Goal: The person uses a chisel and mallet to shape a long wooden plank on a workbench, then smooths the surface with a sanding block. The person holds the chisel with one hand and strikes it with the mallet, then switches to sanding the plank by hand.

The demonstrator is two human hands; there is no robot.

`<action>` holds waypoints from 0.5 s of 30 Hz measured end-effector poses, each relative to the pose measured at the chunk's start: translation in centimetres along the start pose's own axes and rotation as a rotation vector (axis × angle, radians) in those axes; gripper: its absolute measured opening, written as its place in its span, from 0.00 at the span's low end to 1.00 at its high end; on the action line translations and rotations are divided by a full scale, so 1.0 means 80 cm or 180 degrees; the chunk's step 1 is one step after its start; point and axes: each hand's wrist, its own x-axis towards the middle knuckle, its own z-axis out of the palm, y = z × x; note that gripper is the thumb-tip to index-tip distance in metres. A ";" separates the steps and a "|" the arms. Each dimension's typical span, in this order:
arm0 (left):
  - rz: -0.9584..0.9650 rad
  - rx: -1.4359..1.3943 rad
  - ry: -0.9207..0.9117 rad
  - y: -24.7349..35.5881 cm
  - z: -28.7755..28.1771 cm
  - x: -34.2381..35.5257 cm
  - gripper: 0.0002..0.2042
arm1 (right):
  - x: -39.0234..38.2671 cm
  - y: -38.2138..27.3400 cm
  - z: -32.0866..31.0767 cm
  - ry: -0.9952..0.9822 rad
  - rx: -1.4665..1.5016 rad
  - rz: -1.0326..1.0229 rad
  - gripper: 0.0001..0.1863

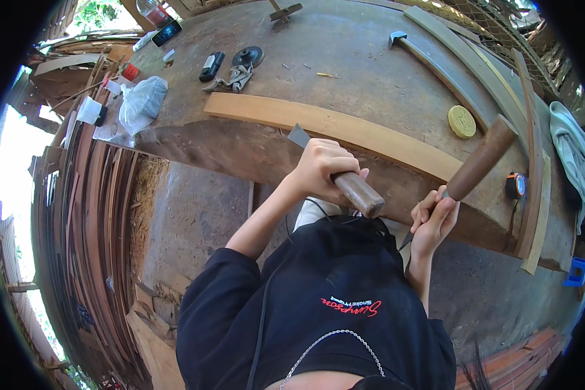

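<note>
My left hand point(325, 168) is closed around a chisel; its flat metal blade point(298, 135) points up and left, and its wooden handle point(359, 194) sticks out toward my body. Closed too, my right hand point(434, 221) grips a wooden-handled tool by its narrow end. That tool's thick round handle point(484, 156) slants up to the right, and a dark tip shows below my fist; its exact kind I cannot tell. Just beyond both hands, a long light-brown wooden strip point(325, 129) lies along the near edge of the workbench point(351, 75).
A long-handled hammer point(435, 70), a yellow round disc point(461, 121) and a tape measure point(515, 185) lie at right near long boards point(532, 149). Farther left are a black device point(212, 66), a grinding disc point(247, 56) and a plastic bag point(142, 103). Stacked planks point(88, 247) line the left.
</note>
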 end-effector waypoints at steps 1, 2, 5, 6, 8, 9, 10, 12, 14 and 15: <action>0.0011 -0.0018 0.0068 0.000 -0.002 0.002 0.09 | -0.002 -0.001 -0.001 0.0115 -0.0102 -0.0066 0.21; 0.0021 -0.0034 0.0137 0.000 -0.004 0.004 0.09 | -0.004 0.000 -0.001 0.0181 -0.0115 -0.0152 0.21; 0.0036 0.0026 0.0158 -0.004 -0.002 0.003 0.10 | -0.011 0.001 -0.004 0.0236 -0.0195 -0.0435 0.23; 0.0042 0.0047 0.0171 -0.004 -0.002 0.002 0.10 | -0.014 0.001 -0.004 0.0245 -0.0182 -0.0575 0.23; 0.0063 0.0101 0.0155 -0.006 -0.001 -0.001 0.10 | -0.021 0.004 0.000 0.0272 -0.0158 -0.0867 0.24; 0.0073 0.0131 0.0150 -0.006 -0.001 -0.002 0.10 | -0.024 0.006 0.000 0.0147 -0.0148 -0.1009 0.24; 0.0068 0.0117 0.0153 -0.006 -0.001 -0.002 0.10 | -0.029 0.013 0.001 0.0167 -0.0142 -0.1189 0.25; 0.0049 0.0107 0.0155 -0.008 0.000 -0.001 0.10 | -0.040 0.039 0.003 0.0193 -0.0110 -0.1540 0.26; 0.0036 0.0034 0.0167 -0.009 0.000 0.002 0.10 | -0.049 0.054 -0.017 -0.0736 -0.0623 -0.1148 0.20; 0.0027 0.0005 0.0176 -0.009 0.000 0.003 0.10 | -0.055 0.058 -0.028 -0.1201 -0.1231 -0.0828 0.16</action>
